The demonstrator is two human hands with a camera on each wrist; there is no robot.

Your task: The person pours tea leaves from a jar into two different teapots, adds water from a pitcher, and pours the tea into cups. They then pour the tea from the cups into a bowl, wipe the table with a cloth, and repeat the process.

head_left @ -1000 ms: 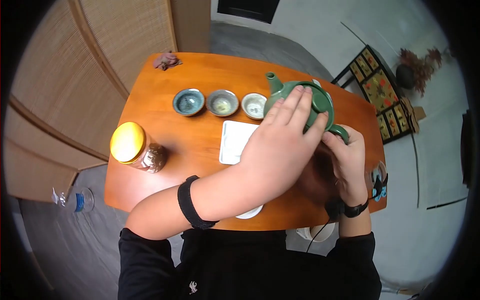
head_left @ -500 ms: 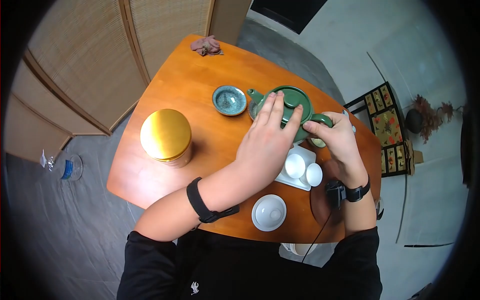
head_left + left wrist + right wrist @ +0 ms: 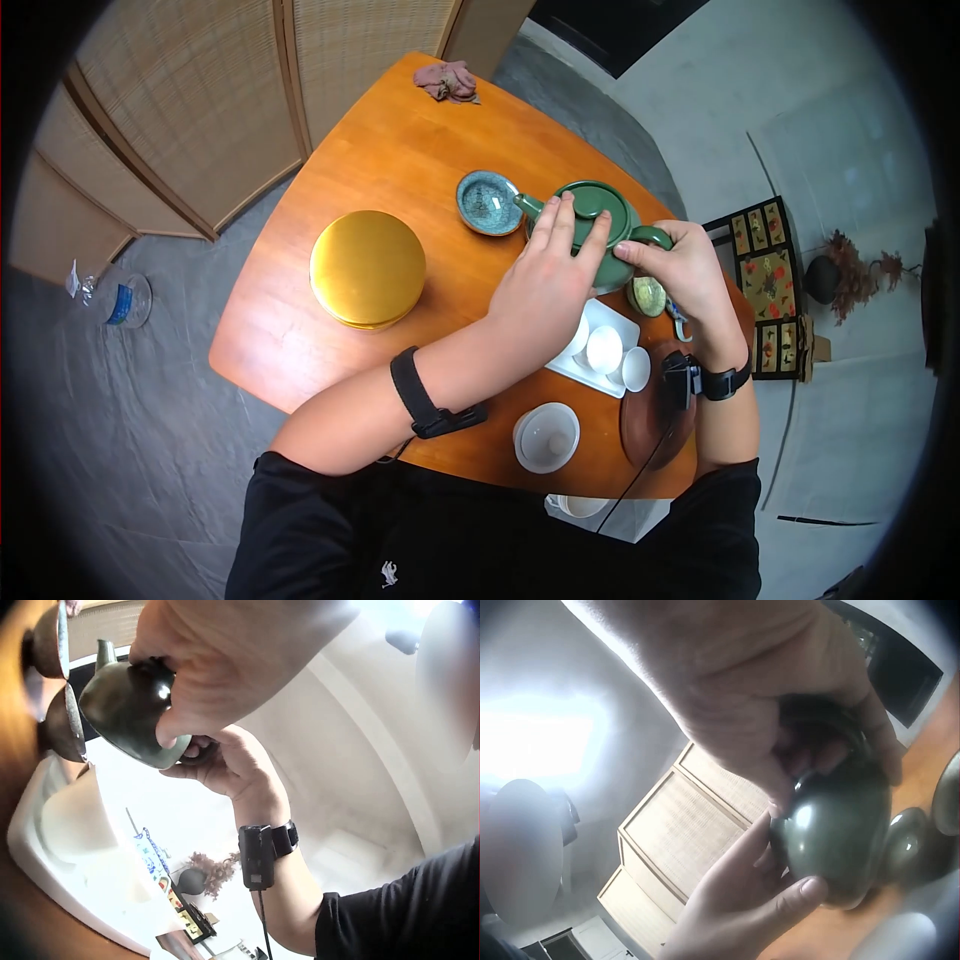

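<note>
A green teapot (image 3: 602, 262) is held in both hands above the table, its spout overlapping the rim of a teal bowl (image 3: 488, 203) in the head view. The right hand (image 3: 680, 262) grips the handle, thumb on top. Across the lid and near side of the pot lies the left hand (image 3: 545, 285), fingers spread and fairly straight. In the left wrist view its thumb presses the pot's body (image 3: 124, 712). Another bowl (image 3: 647, 297) with a pale greenish inside shows right of the pot. The pot covers the area between these bowls.
A gold-lidded jar (image 3: 368, 268) stands on the left of the table (image 3: 290, 300). Nearer are a white tray (image 3: 600, 385) with small white cups (image 3: 604, 350), a white bowl (image 3: 547, 438) and a brown disc (image 3: 650, 430). A crumpled cloth (image 3: 447, 82) lies at the far edge.
The teapot has moved leftward past the other bowls, and its spout now overlaps the teal one. The head view has turned, showing more of the tray and white cups. Both hands keep their hold.
</note>
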